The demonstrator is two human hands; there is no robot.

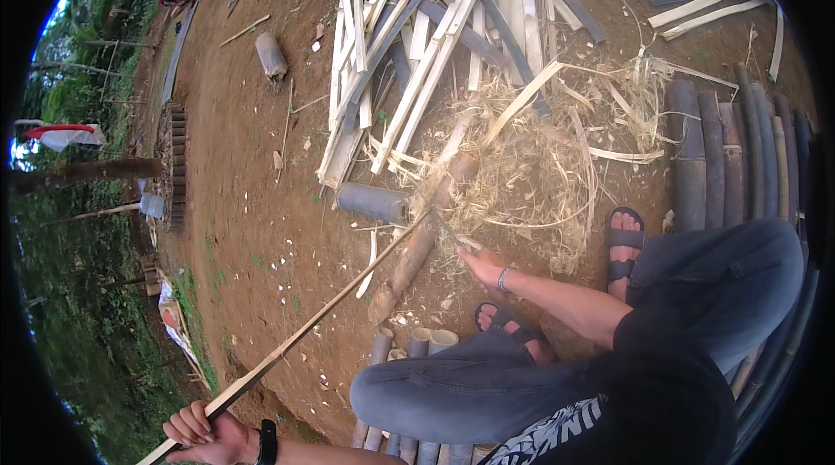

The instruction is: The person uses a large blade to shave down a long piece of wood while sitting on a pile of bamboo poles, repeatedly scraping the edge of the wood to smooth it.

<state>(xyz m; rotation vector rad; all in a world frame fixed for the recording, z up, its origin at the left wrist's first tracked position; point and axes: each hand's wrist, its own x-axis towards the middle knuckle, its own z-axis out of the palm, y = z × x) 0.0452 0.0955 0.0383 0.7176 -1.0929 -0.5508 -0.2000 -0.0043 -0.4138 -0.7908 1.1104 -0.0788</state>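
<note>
Running diagonally across the lower left of the frame, the strip (322, 313) is a long thin split of pale bamboo, and its long axis is the whole story here. It goes from bottom left up toward the centre, where its far end meets a short log (424, 234) lying on the dirt.

The left hand (202, 432) has the near end, way down at the bottom edge, fingers curled tight around it. A black band sits on that wrist. The right hand (484, 267) is at the opposite end, just right of centre, down by the log where the strip's tip comes in. It seems to be closed on a small blade or tool, but it's too small and blurry for me to say what, or how firmly. So the two hands are well apart, with nearly the full length of the strip between them, and the right one is far nearer the working end.

Going outward: the person is sitting with knees in grey trousers and sandalled feet either side of that right arm. Shavings (557, 152) are heaped just past the log, centre right. A pile of split slats (426, 39) fills the top middle, and dark half-round poles (731, 152) lie along the right side. A grey bamboo section (372, 201) sits just left of the log.
</note>
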